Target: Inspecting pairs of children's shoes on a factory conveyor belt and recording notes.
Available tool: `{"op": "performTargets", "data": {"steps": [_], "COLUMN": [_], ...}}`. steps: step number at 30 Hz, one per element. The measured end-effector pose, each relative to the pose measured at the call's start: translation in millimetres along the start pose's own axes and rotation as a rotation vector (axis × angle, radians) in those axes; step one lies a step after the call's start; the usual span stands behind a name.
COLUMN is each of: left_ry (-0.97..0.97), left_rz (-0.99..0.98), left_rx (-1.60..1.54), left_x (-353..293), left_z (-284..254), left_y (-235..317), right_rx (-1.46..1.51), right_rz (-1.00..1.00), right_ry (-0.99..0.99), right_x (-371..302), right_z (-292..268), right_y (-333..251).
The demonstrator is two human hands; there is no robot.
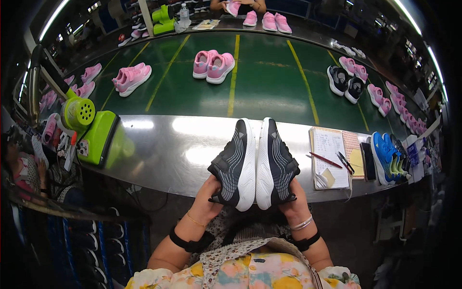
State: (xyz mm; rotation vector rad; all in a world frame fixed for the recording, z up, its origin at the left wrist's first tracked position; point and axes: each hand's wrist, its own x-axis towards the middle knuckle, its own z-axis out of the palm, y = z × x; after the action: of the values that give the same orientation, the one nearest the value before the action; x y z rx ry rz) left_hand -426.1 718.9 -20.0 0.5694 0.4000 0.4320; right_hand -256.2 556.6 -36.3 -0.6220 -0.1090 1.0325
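Two black sneakers with white soles are held up side by side over the near edge of the metal table [144, 166], soles facing each other and toes pointing away. My left hand [208, 198] is closed round the heel of the left sneaker [227, 166]. At the heel of the right sneaker [281, 166], my right hand [294, 200] grips in the same way. The fingers of both hands are partly hidden behind the shoes. The white soles stand very close together, with a thin gap between them toward the toes.
Beyond the table runs a green conveyor belt [264, 91] carrying pink sneakers [214, 66] and black sneakers [345, 84]. A lime-green machine [96, 135] stands left. Right lie an open notebook [329, 154] with pens, a phone [368, 161] and blue sneakers [385, 159]. A co-worker's hands [236, 6] hold a pink shoe.
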Motion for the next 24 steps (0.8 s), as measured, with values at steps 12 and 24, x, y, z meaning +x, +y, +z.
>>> {"op": "performTargets", "data": {"steps": [12,24], "left_ry": [-0.069,-0.082], "left_rz": [0.052,0.133], "left_rx": [0.008,0.074], "left_x": [-9,-15], "left_z": [2,-2], "left_y": [11,28], "right_rx": [-0.015,-0.063], "right_rz": [0.028,-0.02], "right_ry": [-0.02,-0.091], "right_x": [-5,-10], "right_z": [7,31], "right_y": [6,4]}}
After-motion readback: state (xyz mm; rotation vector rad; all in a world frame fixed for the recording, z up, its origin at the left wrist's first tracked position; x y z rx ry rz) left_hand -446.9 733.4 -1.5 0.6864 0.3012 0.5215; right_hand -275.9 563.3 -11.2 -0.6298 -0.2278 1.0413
